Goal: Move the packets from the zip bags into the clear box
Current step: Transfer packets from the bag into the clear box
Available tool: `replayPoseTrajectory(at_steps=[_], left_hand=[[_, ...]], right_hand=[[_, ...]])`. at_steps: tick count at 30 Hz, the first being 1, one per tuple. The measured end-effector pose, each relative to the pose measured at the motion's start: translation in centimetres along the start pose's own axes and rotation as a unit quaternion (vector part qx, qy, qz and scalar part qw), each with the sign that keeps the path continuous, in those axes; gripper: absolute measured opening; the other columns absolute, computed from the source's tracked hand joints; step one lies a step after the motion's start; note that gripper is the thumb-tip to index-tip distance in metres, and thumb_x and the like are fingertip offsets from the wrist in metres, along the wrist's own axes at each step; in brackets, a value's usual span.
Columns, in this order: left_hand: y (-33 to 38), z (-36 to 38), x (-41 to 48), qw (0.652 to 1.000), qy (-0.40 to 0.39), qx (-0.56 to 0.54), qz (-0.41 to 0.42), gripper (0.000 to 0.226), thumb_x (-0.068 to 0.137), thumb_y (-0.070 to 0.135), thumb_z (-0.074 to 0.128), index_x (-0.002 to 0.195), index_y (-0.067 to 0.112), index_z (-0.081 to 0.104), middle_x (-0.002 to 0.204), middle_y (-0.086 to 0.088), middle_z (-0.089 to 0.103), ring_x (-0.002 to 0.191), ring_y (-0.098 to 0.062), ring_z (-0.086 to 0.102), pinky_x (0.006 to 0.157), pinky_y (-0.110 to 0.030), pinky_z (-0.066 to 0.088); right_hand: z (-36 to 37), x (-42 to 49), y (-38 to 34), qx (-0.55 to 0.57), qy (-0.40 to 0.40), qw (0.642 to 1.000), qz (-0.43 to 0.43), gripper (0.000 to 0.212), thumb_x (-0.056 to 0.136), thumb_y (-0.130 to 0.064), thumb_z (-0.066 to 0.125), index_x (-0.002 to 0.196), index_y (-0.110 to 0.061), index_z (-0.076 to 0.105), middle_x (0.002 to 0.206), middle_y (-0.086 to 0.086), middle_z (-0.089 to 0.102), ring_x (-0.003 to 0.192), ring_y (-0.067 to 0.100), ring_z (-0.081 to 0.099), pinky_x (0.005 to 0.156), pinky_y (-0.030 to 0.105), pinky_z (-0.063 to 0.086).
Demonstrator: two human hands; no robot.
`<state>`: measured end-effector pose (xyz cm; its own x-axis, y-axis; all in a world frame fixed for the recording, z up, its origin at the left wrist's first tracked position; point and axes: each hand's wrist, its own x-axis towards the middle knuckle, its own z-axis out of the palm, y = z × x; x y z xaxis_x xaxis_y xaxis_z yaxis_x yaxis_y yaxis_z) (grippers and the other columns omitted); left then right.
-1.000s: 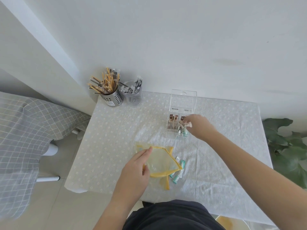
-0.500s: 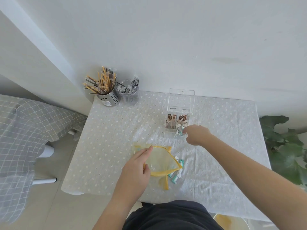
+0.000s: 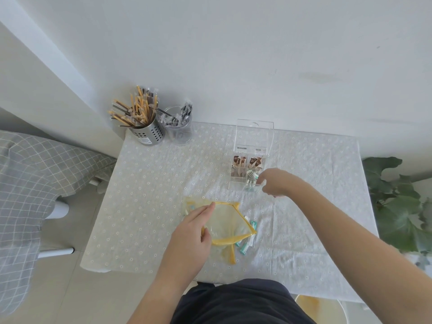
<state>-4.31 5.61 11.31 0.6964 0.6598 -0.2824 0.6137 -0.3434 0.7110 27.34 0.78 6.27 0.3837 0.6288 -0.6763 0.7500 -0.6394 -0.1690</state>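
White wall behind, table under a daisy-print cloth [image 3: 152,195]: left hand [image 3: 191,235] pinches the yellow-edged zip bag [image 3: 224,220] near centre, teal packets [image 3: 246,242] just beside it; right hand [image 3: 274,183], fingers curled, hold unclear, at the clear box [image 3: 253,139] farther back.

home: tablecloth [image 3: 154,188], checked bedding [image 3: 35,174], houseplant [image 3: 397,206]

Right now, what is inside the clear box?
Back compartments hold brown packets; front right holds teal-white packets. The right hand covers part of that corner.
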Motion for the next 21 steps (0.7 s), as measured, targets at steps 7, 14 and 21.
replayPoseTrajectory(at_steps=[7,14,21], left_hand=[[-0.1,0.2,0.7,1.0,-0.008,-0.004,0.006,0.062,0.104,0.006,0.053,0.158,0.036,0.046,0.149,0.029,0.05,0.093,-0.007,0.063,0.099,-0.027,0.056],[-0.1,0.2,1.0,1.0,-0.016,-0.004,0.004,0.062,0.105,0.007,0.053,0.158,0.039,0.046,0.151,0.03,0.048,0.102,-0.014,0.064,0.102,-0.03,0.056],[0.1,0.2,1.1,1.0,-0.017,-0.002,0.012,0.062,0.105,0.007,0.053,0.158,0.037,0.045,0.152,0.029,0.048,0.115,-0.018,0.065,0.104,-0.033,0.056]], right_hand=[[0.5,-0.4,0.0,0.045,0.107,0.993,-0.007,0.038,0.095,-0.022,0.053,0.128,-0.038,0.064,0.129,0.001,0.067,0.099,0.024,0.069,0.087,0.041,0.058],[0.9,0.7,-1.0,0.018,0.193,0.98,0.042,0.027,0.101,-0.032,0.056,0.124,-0.038,0.069,0.126,-0.003,0.07,0.097,0.023,0.071,0.065,0.03,0.053],[1.2,1.4,-1.9,0.037,0.179,0.982,0.037,0.025,0.098,-0.031,0.064,0.121,-0.034,0.072,0.114,-0.005,0.073,0.087,0.021,0.071,0.063,0.029,0.053]])
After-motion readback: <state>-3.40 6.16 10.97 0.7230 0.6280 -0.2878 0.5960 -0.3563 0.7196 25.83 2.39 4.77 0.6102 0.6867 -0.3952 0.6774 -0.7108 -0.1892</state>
